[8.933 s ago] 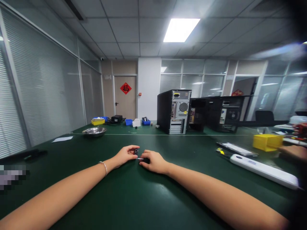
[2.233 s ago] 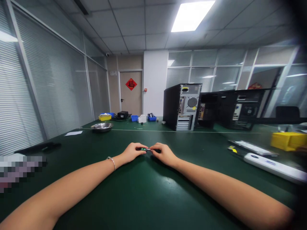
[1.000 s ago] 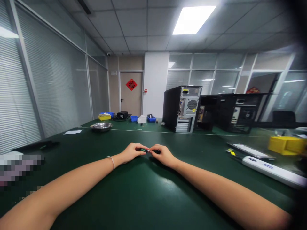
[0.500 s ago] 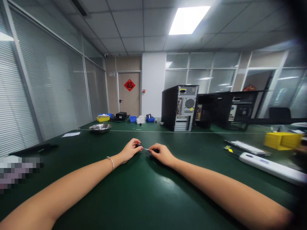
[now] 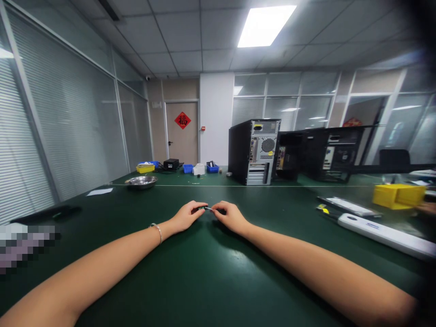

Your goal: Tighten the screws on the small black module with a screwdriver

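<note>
Both hands meet low over the middle of the green table (image 5: 190, 272). Between the thumb and fingertips of my left hand (image 5: 185, 217) is a small dark piece (image 5: 203, 207), its kind too small to make out. My right hand (image 5: 231, 218) pinches a thin, light, silvery piece (image 5: 209, 209) that points left at the dark one. The two pieces appear to touch or nearly touch; I cannot tell whether they are joined. Curled fingers hide part of what each hand holds. A bracelet (image 5: 156, 230) circles my left wrist.
A metal bowl (image 5: 142, 182) stands at the left back, with small blue bins (image 5: 212, 169) and a black box (image 5: 170, 164) behind it. A computer tower (image 5: 238, 152) rises beyond my right hand. On the right lie a white power strip (image 5: 381, 234) and a yellow bin (image 5: 384, 197).
My left hand has turned slightly, its fingers now straighter over the dark piece. The two hands' fingertips are closer together. The view has shifted slightly.
</note>
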A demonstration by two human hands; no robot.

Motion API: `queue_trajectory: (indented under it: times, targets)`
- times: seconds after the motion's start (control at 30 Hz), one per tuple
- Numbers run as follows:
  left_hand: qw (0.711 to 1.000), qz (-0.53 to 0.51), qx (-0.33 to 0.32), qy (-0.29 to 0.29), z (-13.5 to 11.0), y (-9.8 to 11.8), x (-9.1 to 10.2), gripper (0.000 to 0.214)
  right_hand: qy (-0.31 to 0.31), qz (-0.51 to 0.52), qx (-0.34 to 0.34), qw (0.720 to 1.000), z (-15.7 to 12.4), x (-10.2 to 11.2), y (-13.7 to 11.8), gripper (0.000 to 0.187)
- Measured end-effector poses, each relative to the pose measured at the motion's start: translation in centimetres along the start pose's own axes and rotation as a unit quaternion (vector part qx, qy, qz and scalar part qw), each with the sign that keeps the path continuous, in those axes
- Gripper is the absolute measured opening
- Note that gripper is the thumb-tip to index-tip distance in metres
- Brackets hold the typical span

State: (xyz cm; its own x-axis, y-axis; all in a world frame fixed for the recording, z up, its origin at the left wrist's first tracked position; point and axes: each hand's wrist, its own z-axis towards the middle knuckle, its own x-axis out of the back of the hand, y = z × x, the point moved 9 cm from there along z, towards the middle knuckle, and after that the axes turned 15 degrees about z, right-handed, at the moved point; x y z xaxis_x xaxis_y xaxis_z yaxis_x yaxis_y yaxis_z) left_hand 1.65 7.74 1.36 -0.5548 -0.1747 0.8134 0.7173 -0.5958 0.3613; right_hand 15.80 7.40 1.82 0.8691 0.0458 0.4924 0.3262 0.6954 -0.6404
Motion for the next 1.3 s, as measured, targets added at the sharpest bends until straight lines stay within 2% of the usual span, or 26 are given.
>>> queue_trajectory:
  times: [0.17, 0.33, 0.57, 0.87, 1.07, 1.3]
  targets:
    - [1.0, -0.002, -0.013, 0.012, 0.0, 0.0, 0.2, 0.034, -0.01, -0.047, -0.014, 0.999, -0.1, -0.1, -0.4, 0.02]
    - [0.998, -0.056, -0.011, 0.011, 0.1, -0.3, -0.2, 0.029, -0.031, -0.083, -0.015, 0.996, -0.3, -0.4, -1.2, 0.02]
    - [0.971, -0.227, 0.049, -0.049, 0.0, -1.1, -1.6, 0.036, -0.032, -0.054, 0.006, 0.998, -0.3, -0.4, -1.1, 0.02]
    - [0.951, -0.291, 0.065, -0.079, -0.3, -1.0, -2.0, 0.039, -0.046, -0.014, 0.032, 0.998, -0.4, -0.6, -1.6, 0.018]
    - [0.945, -0.311, 0.072, -0.074, -0.3, -1.0, -1.9, 0.042, -0.032, -0.02, 0.01, 0.999, -0.3, -0.5, -1.1, 0.019]
    - [0.927, -0.359, 0.107, -0.027, -0.1, -1.5, -1.5, 0.041, -0.004, -0.026, -0.008, 1.0, -0.1, 0.0, -0.3, 0.019]
